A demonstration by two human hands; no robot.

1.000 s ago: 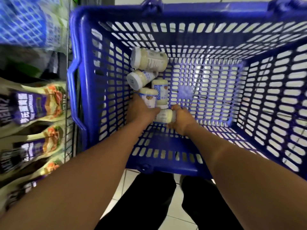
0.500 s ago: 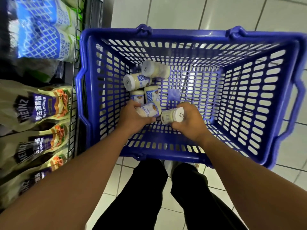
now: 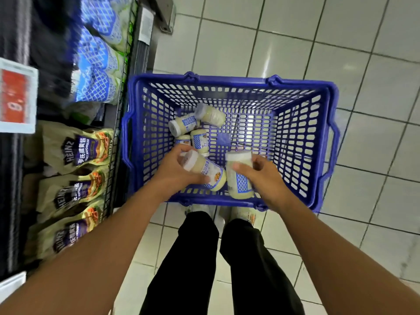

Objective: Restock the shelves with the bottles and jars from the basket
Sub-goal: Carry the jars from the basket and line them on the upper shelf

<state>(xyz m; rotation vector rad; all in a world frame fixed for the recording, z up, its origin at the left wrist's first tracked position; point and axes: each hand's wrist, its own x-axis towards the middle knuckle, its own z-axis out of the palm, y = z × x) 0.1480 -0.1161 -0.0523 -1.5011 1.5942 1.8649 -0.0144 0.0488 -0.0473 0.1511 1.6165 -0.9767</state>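
Both hands are loaded. The left hand point(image 3: 175, 172) grips a cream-filled clear jar with a white lid and blue lattice label point(image 3: 205, 172), fingers curled round it near the lid, the jar lying tilted. The right hand point(image 3: 261, 178) wraps a second jar of the same kind point(image 3: 238, 178), thumb across its front.

A second ago both hands were down among the jars on the floor of the blue perforated plastic basket point(image 3: 227, 81). The two jars have since been lifted off the pile and now sit above the basket's near wall. The view has also pulled back, which suggests the person is rising.

Four like jars point(image 3: 200, 142) remain lying at the basket's far left (one partly hidden by the left hand).

Judgement: the pick is complete. Placement should follow on the wire-fronted shelf point(image 3: 112, 169) to the left, where olive mayonnaise pouches point(image 3: 86, 148) are racked. Restocking is unfinished.
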